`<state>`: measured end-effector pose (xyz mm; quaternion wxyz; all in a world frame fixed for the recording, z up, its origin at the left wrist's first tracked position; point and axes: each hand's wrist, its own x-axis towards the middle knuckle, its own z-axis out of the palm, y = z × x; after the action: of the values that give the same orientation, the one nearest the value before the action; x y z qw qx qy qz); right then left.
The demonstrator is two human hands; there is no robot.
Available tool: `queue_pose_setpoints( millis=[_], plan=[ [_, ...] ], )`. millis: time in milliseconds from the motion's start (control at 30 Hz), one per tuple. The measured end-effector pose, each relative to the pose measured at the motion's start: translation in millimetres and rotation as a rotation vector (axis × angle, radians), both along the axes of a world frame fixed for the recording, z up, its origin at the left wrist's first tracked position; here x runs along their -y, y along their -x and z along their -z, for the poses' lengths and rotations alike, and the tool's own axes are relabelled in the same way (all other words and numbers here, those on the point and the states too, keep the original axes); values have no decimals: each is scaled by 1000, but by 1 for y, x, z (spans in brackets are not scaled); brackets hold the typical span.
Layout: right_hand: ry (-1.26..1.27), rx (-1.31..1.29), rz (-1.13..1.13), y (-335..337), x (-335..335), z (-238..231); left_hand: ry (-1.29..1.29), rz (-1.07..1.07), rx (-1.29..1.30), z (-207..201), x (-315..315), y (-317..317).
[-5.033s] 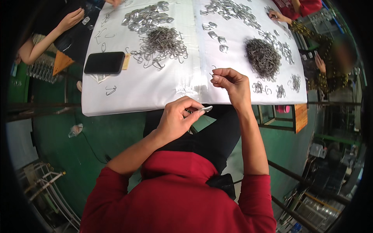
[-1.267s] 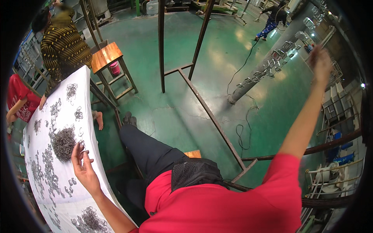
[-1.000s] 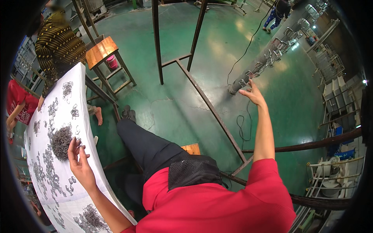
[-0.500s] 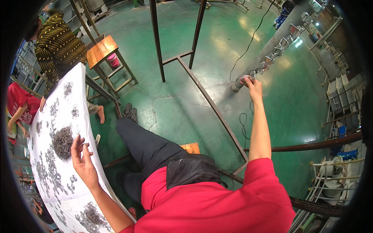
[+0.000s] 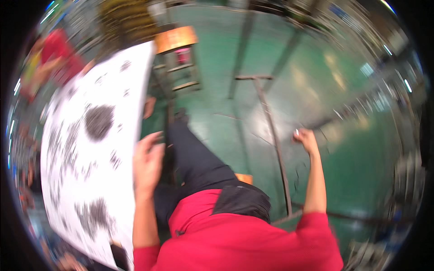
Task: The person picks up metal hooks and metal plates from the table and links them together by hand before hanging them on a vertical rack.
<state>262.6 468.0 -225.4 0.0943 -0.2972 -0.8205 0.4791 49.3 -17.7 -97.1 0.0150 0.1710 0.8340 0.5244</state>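
My right hand point(image 5: 306, 139) is closed, with a small bright spot at its fingertips; blur hides what it holds. It is near the lower end of a grey pole point(image 5: 322, 122) that slants up to the right, with a row of small metal pieces point(image 5: 361, 105) along it. My left hand point(image 5: 148, 160) is raised at the right edge of a white-covered table point(image 5: 129, 180), thumb and fingers apart, and nothing shows in it. On the table lie a dark heap of small metal pieces point(image 5: 99, 122), a second heap point(image 5: 95, 217) nearer me, and scattered ones.
Beyond the table are a wooden stool point(image 5: 177, 39) and a pink bucket point(image 5: 183, 56). A brown metal frame point(image 5: 271, 122) stands on the green floor in front of me. A person in red point(image 5: 61, 56) and another in a patterned top point(image 5: 126, 22) are at the far left.
The view has swung left and blurred, so the table shows nearer the middle. My right hand has come away from the pole's end toward me. The fingers of my left hand look more curled.
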Motion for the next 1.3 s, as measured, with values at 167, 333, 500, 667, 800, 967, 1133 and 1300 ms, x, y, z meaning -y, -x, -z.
queue_pose_setpoints(
  millis=[167,333,500,667,800,967,1133,1300],
  plan=[
    [160,59,-601,135,199,-44,-13,307,-66,22,-43,-20],
    [-351,-197,-1135,220,339,-93,-134,-68,-237,37,17,-22],
    [-281,-320,-1244,259,436,-119,-536,-500,126,27,95,-20],
    [-486,-436,-1313,289,489,-109,-647,-694,190,35,159,20],
    [-320,-217,-1339,309,498,-95,-48,-869,-101,85,222,90],
    [18,149,-1336,327,494,-80,464,-944,-32,118,237,142],
    [237,268,-1374,346,503,-71,-27,-811,-23,122,241,141],
    [448,223,-1432,359,526,-91,-515,-744,162,73,219,99]
  ],
)
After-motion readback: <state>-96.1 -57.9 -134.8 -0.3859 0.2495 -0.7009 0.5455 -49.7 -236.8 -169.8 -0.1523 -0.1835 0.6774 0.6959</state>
